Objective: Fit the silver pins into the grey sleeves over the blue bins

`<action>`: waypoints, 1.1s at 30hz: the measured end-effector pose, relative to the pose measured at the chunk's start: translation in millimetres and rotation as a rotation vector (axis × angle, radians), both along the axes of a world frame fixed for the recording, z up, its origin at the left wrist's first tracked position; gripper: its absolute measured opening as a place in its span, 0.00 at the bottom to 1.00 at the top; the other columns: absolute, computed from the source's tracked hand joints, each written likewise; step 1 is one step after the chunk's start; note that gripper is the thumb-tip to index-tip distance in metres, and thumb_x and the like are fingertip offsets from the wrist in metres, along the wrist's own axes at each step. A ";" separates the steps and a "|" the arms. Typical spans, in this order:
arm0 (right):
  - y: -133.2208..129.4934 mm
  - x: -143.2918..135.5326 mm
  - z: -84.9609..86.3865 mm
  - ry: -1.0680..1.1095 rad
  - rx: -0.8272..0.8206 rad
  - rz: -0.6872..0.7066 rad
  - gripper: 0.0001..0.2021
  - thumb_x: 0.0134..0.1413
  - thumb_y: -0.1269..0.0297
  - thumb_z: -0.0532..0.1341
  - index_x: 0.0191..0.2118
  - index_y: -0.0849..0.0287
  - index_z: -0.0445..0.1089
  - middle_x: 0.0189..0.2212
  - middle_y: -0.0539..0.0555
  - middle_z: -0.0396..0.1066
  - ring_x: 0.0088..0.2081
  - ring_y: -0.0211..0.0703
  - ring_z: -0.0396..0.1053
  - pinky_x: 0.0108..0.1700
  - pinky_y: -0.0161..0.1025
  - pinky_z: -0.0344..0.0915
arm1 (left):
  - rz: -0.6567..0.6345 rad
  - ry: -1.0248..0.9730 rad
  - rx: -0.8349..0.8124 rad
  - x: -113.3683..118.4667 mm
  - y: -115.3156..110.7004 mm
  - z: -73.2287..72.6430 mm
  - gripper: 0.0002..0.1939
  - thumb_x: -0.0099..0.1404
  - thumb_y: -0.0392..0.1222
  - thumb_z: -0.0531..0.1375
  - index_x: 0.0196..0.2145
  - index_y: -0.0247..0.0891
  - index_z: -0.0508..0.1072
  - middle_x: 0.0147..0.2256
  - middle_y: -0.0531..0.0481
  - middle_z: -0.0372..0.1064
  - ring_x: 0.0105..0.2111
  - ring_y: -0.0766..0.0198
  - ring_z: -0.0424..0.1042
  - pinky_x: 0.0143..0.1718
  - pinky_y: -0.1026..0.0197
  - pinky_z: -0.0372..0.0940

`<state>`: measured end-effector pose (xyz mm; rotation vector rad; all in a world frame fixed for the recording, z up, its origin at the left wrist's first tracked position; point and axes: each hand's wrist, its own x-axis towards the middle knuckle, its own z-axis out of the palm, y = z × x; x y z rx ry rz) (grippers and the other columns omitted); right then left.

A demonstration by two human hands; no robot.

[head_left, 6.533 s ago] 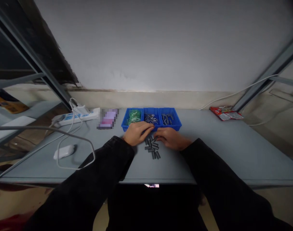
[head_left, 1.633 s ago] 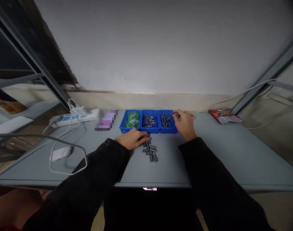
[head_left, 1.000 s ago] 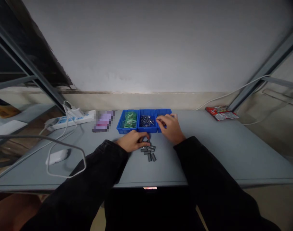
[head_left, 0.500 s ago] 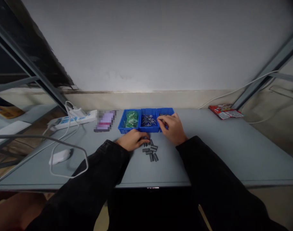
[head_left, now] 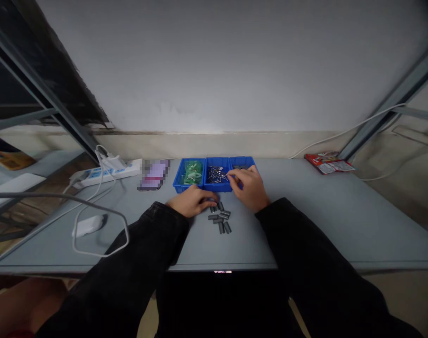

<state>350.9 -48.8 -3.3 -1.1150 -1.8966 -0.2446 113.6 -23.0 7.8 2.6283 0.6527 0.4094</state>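
On the table, dark grey short cylindrical pieces (head_left: pixel 224 214) lie in a loose group. My left hand (head_left: pixel 192 201) rests at the upper left of this group, its fingers curled down over the nearest pieces; what lies under the fingertips is hidden. Behind it stand blue bins side by side. The middle blue bin (head_left: pixel 217 188) holds many small shiny metal pins (head_left: pixel 217 174). At its right front edge is my right hand (head_left: pixel 249 187), thumb and forefinger pinched together; anything between them is too small to make out. The right blue bin (head_left: pixel 247 160), partly covered by this hand, contains dark grey pieces.
The left blue bin (head_left: pixel 179 188) holds green-looking small parts in a bag. Further left are a blurred-out phone (head_left: pixel 154 175), a white power strip (head_left: pixel 113 173), a white earbud-like case (head_left: pixel 89 226) and a looping cable (head_left: pixel 126 234). A red packet (head_left: pixel 328 163) lies at the far right.
My right hand has shifted slightly left, its pinched fingertips still over the middle bin's right edge. My left hand stays at the grey pieces. The view has tilted a little.
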 end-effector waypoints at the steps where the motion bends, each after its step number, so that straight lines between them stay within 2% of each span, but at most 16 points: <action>1: 0.1 -0.2 -0.4 -0.004 0.001 0.001 0.09 0.68 0.65 0.57 0.39 0.56 0.75 0.24 0.48 0.72 0.27 0.41 0.66 0.42 0.44 0.55 | -0.017 0.002 -0.017 0.4 0.1 -0.8 0.09 0.75 0.41 0.60 0.45 0.38 0.81 0.36 0.49 0.81 0.31 0.63 0.78 0.37 0.63 0.67; 4: 0.7 -0.4 -1.4 -0.012 0.010 0.011 0.10 0.69 0.65 0.56 0.39 0.56 0.75 0.24 0.48 0.72 0.27 0.41 0.66 0.42 0.44 0.55 | -0.041 0.008 -0.027 1.9 1.8 -5.7 0.09 0.75 0.40 0.59 0.46 0.38 0.80 0.37 0.48 0.81 0.34 0.62 0.80 0.39 0.62 0.68; 9: 0.5 -1.5 -1.4 0.022 0.042 0.004 0.09 0.68 0.66 0.57 0.39 0.57 0.75 0.23 0.48 0.72 0.26 0.41 0.66 0.41 0.44 0.55 | 0.011 0.025 -0.011 2.9 5.2 -13.2 0.09 0.76 0.42 0.59 0.42 0.37 0.79 0.32 0.49 0.79 0.31 0.63 0.78 0.35 0.63 0.67; 12: -0.3 -3.0 -1.3 0.042 0.055 0.006 0.09 0.68 0.66 0.57 0.38 0.56 0.75 0.23 0.48 0.71 0.25 0.41 0.65 0.41 0.44 0.55 | 0.022 0.033 -0.007 3.4 4.9 -14.3 0.09 0.76 0.43 0.59 0.42 0.37 0.77 0.32 0.49 0.78 0.32 0.62 0.78 0.36 0.63 0.67; 17: -3.1 -5.7 -1.3 0.041 0.066 0.039 0.09 0.69 0.66 0.56 0.40 0.56 0.74 0.23 0.48 0.71 0.26 0.41 0.66 0.41 0.44 0.55 | 0.046 0.013 0.024 4.5 1.0 -9.4 0.10 0.77 0.45 0.57 0.42 0.37 0.75 0.33 0.49 0.77 0.33 0.61 0.77 0.36 0.62 0.66; 22: -7.4 -8.2 -0.1 -0.034 -0.022 0.159 0.09 0.70 0.61 0.57 0.41 0.56 0.73 0.25 0.48 0.72 0.27 0.41 0.66 0.42 0.44 0.54 | 0.087 -0.084 0.034 4.3 -1.7 -5.9 0.11 0.79 0.46 0.54 0.44 0.38 0.72 0.29 0.53 0.73 0.28 0.63 0.73 0.34 0.61 0.64; 25: -9.5 -9.7 0.2 -0.076 -0.075 0.211 0.11 0.71 0.58 0.57 0.39 0.57 0.72 0.25 0.48 0.72 0.29 0.41 0.67 0.42 0.43 0.53 | 0.123 -0.145 0.031 4.0 -2.3 -6.5 0.10 0.79 0.46 0.53 0.46 0.39 0.71 0.29 0.53 0.73 0.29 0.63 0.73 0.35 0.61 0.64; 28: -10.7 -10.8 0.2 -0.101 -0.103 0.228 0.12 0.71 0.57 0.57 0.38 0.57 0.72 0.26 0.49 0.72 0.29 0.41 0.67 0.42 0.43 0.52 | 0.156 -0.224 0.056 4.8 -3.0 -5.3 0.08 0.79 0.44 0.54 0.46 0.39 0.70 0.34 0.51 0.75 0.32 0.63 0.74 0.38 0.60 0.65; 33: -7.9 -10.7 -1.4 -0.077 -0.091 0.214 0.12 0.73 0.58 0.56 0.41 0.58 0.71 0.31 0.51 0.76 0.33 0.43 0.70 0.42 0.43 0.54 | 0.175 -0.348 0.137 9.5 0.5 5.5 0.07 0.78 0.44 0.56 0.46 0.39 0.70 0.34 0.50 0.74 0.31 0.63 0.72 0.38 0.59 0.66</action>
